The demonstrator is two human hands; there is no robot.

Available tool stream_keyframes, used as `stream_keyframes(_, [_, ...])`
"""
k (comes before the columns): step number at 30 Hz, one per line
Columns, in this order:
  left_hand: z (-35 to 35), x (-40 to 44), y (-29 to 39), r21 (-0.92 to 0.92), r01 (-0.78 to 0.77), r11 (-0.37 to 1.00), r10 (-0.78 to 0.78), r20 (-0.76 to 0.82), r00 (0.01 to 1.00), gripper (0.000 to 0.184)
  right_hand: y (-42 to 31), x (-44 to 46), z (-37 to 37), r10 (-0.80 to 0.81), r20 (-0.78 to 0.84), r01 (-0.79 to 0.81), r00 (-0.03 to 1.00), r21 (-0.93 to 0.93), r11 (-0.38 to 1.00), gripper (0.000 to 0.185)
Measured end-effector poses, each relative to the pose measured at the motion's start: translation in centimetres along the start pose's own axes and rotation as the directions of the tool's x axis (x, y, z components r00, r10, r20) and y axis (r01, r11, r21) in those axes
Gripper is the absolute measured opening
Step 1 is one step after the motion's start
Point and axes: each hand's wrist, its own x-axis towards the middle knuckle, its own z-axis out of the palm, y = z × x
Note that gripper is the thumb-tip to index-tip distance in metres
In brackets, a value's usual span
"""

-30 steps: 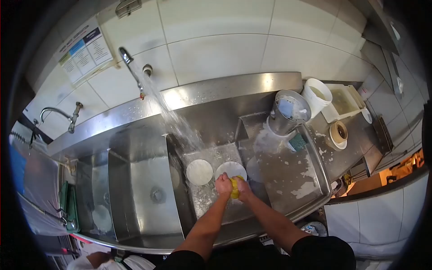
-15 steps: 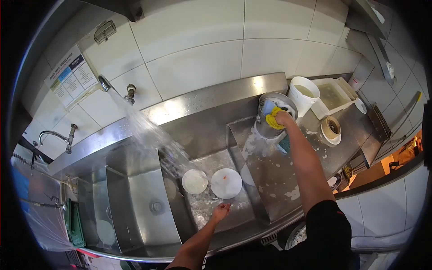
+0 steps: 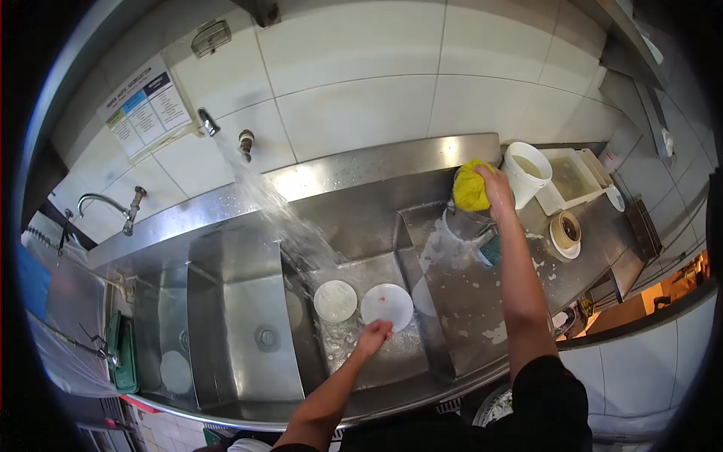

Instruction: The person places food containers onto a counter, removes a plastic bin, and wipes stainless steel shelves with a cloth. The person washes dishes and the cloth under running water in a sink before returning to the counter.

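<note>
My right hand [image 3: 495, 187] grips a crumpled yellow cloth [image 3: 473, 188] above a metal pot [image 3: 468, 224] on the right-hand drainboard. The cloth covers the pot's mouth. Down in the sink, a white plate [image 3: 387, 305] with a small orange-red scrap on it lies beside a smaller round white dish [image 3: 335, 301]. At the plate's near rim my left hand [image 3: 376, 336] is closed, its fingers curled over the edge. Water pours from a wall tap [image 3: 208, 123] into this same basin, close to the smaller dish.
A white bucket [image 3: 526, 172], a rectangular white tub [image 3: 566, 178] and a stacked round container [image 3: 565, 229] stand along the drainboard. Near the pot lies a green scouring pad [image 3: 490, 251]. Metal dividers [image 3: 294, 343] separate the basins; another white plate [image 3: 176, 372] sits far left.
My right hand has lifted the yellow cloth up from inside the pot. My left hand has moved forward to the plate's near rim. The view has shifted slightly.
</note>
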Motion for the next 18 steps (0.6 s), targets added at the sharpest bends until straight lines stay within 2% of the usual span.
stream_keyframes(1, [0.5,1.4,1.3,-0.191,-0.017,0.981,0.027,0.048,0.998,0.03,-1.0,-2.7,1.4,0.016,0.111,-0.045,0.994,0.259,0.965,0.033])
stream_keyframes(3, [2.7,1.7,7.9,-0.587,-0.065,0.807,0.146,0.092,0.985,0.031,0.5,-6.4,3.9,0.091,0.215,-0.178,0.972,0.428,0.886,0.027])
stream_keyframes(5, [4.7,-0.1,14.9,-0.837,-0.113,0.535,0.193,-0.009,0.981,0.034,5.1,-10.0,6.9,-0.034,0.374,-0.177,0.927,0.515,0.838,0.025])
stream_keyframes(6, [4.0,1.3,13.5,-0.84,-0.125,0.528,0.189,-0.027,0.982,0.034,7.8,-12.0,8.5,-0.158,0.381,0.01,0.911,0.362,0.932,0.025])
stream_keyframes(7, [2.8,4.0,11.1,-0.868,-0.142,0.476,0.16,-0.073,0.984,0.035,10.6,-13.8,10.1,-0.277,0.408,0.212,0.87,0.198,0.957,0.025])
stream_keyframes(8, [2.0,5.6,9.3,-0.893,-0.158,0.421,0.126,-0.115,0.985,0.036,13.7,-14.9,12.2,-0.025,0.395,-0.075,0.918,0.234,0.969,0.025])
stream_keyframes(9, [0.9,5.6,8.5,-0.894,-0.163,0.418,0.122,-0.123,0.985,0.036,16.7,-16.0,14.3,0.231,0.386,-0.349,0.893,0.27,0.897,0.026])
stream_keyframes(11, [-2.1,4.7,6.8,-0.835,-0.226,0.501,0.078,-0.216,0.973,0.027,21.1,-18.9,17.4,0.353,0.301,-0.461,0.886,0.487,0.742,0.03])
stream_keyframes(12, [-2.9,5.0,5.1,-0.831,-0.227,0.507,0.079,-0.218,0.973,0.027,22.4,-20.5,18.6,0.514,0.479,-0.702,0.712,0.46,0.544,0.032])
stream_keyframes(13, [-3.7,5.2,2.4,-0.633,-0.254,0.731,-0.002,-0.374,0.927,0.025,23.3,-21.9,19.4,0.602,0.639,-0.878,0.478,0.376,0.298,0.034])
stream_keyframes(14, [-4.3,4.8,0.4,-0.385,-0.213,0.898,-0.029,-0.534,0.845,0.024,22.7,-23.0,19.4,0.583,0.691,-0.897,0.428,0.401,0.184,0.035])
stream_keyframes(15, [-3.9,3.5,-0.8,-0.045,-0.119,0.992,0.078,-0.529,0.845,0.021,21.6,-24.0,19.3,0.554,0.74,-0.907,0.38,0.415,0.068,0.036])
stream_keyframes(16, [-3.0,2.3,-1.1,0.303,-0.024,0.953,0.177,-0.491,0.853,0.019,22.2,-24.5,19.6,0.487,0.778,-0.895,0.397,0.445,0.021,0.036])
stream_keyframes(18, [0.2,-1.7,1.5,0.621,-0.094,0.778,0.447,-0.444,0.776,0.026,24.4,-25.3,20.2,0.383,0.811,-0.868,0.442,0.494,-0.044,0.036])
